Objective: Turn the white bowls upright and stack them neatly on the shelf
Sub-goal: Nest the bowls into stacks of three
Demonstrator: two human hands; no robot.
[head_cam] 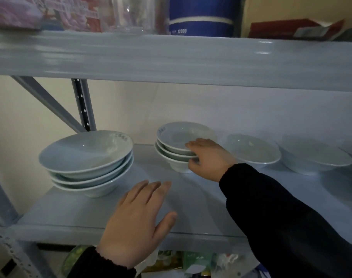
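Two stacks of upright white bowls stand on the grey shelf (75, 213). The left stack (85, 157) sits near the shelf's left end. The middle stack (177, 143) holds three bowls, and my right hand (208, 157) grips its right side, fingers over the top rim and thumb low by the foot. My left hand (139, 219) hovers flat and open over the shelf's front, touching no bowl. Further right, two single white bowls (253, 149) (315, 157) stand upright side by side.
The shelf board above (171, 57) hangs low over the bowls and carries a glass jar (129, 15), a blue container (201, 17) and boxes. A slotted upright post (82, 105) and a diagonal brace stand behind the left stack. Bags lie under the shelf.
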